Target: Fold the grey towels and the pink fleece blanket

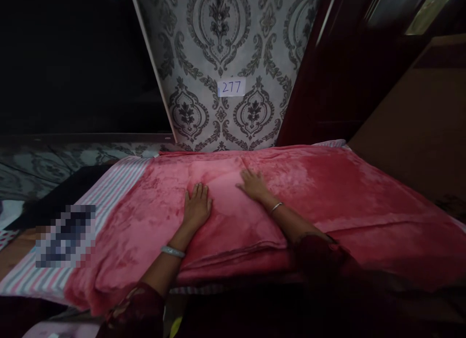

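A plush pink-red blanket [320, 182] is spread over the surface before me, and a folded pink piece of the same plush cloth [233, 216] lies on its middle. My left hand [197, 205] rests flat near the left edge of the folded piece, fingers together and stretched forward. Farther back and to the right, my right hand [254, 184] lies palm down on the cloth with its fingers spread. Neither hand grips anything. Whether the folded piece is separate from the blanket I cannot tell.
A striped sheet [120, 187] shows at the left. A blurred-out patch [67, 236] covers something on it. Behind stand a patterned wall with a paper marked 277 [231, 87], a large dark screen [73, 61] and a dark red door [327, 76]. A brown panel [418, 119] rises at the right.
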`<state>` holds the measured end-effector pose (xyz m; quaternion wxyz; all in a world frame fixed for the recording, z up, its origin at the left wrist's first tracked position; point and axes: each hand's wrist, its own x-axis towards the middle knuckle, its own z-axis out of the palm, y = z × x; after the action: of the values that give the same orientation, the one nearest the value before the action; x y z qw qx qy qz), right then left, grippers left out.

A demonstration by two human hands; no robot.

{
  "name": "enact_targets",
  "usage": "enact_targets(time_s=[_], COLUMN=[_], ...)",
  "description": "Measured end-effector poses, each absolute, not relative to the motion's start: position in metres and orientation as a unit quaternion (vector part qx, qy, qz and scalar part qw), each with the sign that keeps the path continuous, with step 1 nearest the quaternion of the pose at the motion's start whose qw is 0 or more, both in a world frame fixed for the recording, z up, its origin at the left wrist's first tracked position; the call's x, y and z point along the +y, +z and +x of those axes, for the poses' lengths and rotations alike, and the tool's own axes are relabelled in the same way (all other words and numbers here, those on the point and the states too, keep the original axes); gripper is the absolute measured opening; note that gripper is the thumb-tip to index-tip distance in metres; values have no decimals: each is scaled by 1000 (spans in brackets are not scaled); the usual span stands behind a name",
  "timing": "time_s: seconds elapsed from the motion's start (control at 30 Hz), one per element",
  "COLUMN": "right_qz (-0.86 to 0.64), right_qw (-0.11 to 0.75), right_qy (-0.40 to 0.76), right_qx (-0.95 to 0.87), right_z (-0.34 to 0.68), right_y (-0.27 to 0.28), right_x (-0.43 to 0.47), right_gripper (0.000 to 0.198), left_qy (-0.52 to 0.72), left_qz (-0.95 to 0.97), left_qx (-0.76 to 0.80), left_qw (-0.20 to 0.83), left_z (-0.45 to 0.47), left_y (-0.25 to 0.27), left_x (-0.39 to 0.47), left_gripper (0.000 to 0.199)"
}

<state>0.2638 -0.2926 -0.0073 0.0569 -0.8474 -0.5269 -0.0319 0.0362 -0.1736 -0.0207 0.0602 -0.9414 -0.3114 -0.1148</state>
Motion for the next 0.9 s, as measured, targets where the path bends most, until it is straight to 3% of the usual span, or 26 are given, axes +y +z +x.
enact_targets(time_s=[0.17,0.33,0.5,0.67,0.8,0.9], right_qz=[-939,-836,-759,-755,-798,-854], right_qw=[47,137,151,149,133,113], right_qy=[-45,-27,46,29,18,31], right_qx=[-339,-530,-631,-638,-587,-507], right_z=[317,264,196,191,237,285], right_y=[18,31,29,15,0,-5], right_x=[-335,-278,-202,-174,-185,-205], right_gripper=[53,62,59,50,64,64], left_qy=[-117,-94,-90,-89,-84,-79], left_qz=[-940,-940,-922,-906,-914,-915], left_qx=[-318,-328,-373,-413,-395,-395], left_qw=[48,-12,-45,-3,28,25], left_z=[38,38,59,84,86,86], left_y=[-19,-8,24,10,-15,-19], left_x=[-178,-173,-139,-117,-112,-109], left_gripper=[58,58,58,56,58,58])
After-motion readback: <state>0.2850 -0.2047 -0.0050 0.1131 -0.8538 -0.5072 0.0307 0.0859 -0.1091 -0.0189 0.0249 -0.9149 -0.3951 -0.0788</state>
